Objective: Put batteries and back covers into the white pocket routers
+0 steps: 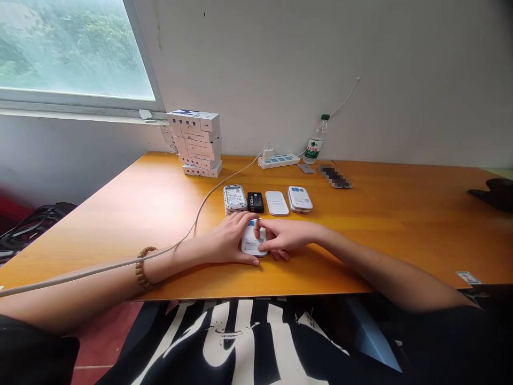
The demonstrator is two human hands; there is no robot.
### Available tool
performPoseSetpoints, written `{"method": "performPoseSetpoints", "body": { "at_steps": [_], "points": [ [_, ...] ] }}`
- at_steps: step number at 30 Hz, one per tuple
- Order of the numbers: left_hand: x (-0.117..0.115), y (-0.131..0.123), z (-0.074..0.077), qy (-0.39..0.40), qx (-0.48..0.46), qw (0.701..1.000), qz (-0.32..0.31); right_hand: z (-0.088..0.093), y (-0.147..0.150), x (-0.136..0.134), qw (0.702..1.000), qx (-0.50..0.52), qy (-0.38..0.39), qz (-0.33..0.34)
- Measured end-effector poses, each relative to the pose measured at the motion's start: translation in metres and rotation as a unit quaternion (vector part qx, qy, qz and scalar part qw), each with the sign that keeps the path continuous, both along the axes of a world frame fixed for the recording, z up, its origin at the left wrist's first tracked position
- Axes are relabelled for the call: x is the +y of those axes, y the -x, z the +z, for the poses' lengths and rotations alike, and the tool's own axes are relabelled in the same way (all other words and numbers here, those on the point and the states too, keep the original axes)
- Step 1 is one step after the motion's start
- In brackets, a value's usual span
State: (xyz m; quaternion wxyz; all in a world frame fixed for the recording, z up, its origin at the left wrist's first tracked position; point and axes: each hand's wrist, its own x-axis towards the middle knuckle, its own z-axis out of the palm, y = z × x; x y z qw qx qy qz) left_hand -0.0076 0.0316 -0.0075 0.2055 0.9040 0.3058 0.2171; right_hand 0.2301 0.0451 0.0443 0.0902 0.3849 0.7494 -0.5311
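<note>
A small white rounded device (pixel 249 247) with a blue mark and printed label lies near the table's front edge. My left hand (pixel 232 235) is wrapped round its left side, fingers along the far edge and thumb by the near edge. From the right, my right hand (pixel 286 235) grips the device, its index finger bent over the top and its thumb on the label. Just beyond are an opened device (pixel 234 198) on a stack, a black battery (pixel 255 202), a white cover (pixel 277 203) and a stack of white covers (pixel 300 198).
Stacked white boxes (pixel 202 144) stand at the back left. A power strip (pixel 280 160), a water bottle (pixel 315 144) and a phone (pixel 335 177) are along the back. A pale cable (pixel 200 206) crosses the table and passes over my left forearm.
</note>
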Motion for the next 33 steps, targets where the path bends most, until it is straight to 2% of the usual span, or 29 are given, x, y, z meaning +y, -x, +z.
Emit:
{"method": "performPoseSetpoints", "body": {
  "at_steps": [6,8,10,11,13,16,19,22,24,27,30,33],
  "points": [
    [0.0,0.0,0.002,0.002,0.016,1.0,0.004,-0.002,-0.004,0.006,0.999,0.013,-0.03,-0.003],
    [-0.001,-0.001,0.004,0.001,0.016,1.0,0.007,0.0,-0.006,0.011,0.994,0.01,-0.102,-0.045],
    [-0.003,-0.001,0.006,-0.009,0.009,1.0,0.007,0.002,-0.008,0.015,0.973,0.014,-0.195,-0.126],
    [-0.003,-0.002,0.006,-0.02,-0.001,1.0,0.008,0.002,-0.008,0.017,0.963,0.024,-0.214,-0.162],
    [-0.005,-0.003,0.007,-0.049,-0.036,0.998,0.011,0.0,-0.008,0.021,0.968,0.061,-0.167,-0.178],
    [-0.006,-0.003,0.007,-0.099,-0.088,0.991,0.004,-0.009,-0.005,0.023,0.979,0.147,-0.05,-0.131],
    [-0.005,-0.002,0.005,-0.136,-0.099,0.986,-0.01,-0.021,-0.001,0.024,0.963,0.223,-0.046,-0.144],
    [-0.004,0.001,0.005,-0.133,-0.092,0.987,-0.012,-0.029,0.001,0.026,0.952,0.254,-0.054,-0.163],
    [-0.002,0.002,0.006,-0.102,-0.098,0.99,-0.025,-0.029,0.0,0.027,0.951,0.258,-0.052,-0.163],
    [-0.001,0.002,0.009,0.021,-0.169,0.985,-0.034,-0.023,-0.003,0.026,0.958,0.248,-0.051,-0.133],
    [0.001,0.0,0.013,0.174,-0.224,0.959,0.02,-0.018,-0.003,0.02,0.965,0.243,-0.056,-0.085],
    [0.002,-0.002,0.015,0.249,-0.179,0.951,0.044,-0.017,0.002,0.012,0.961,0.255,-0.071,-0.075]
  ]
}}
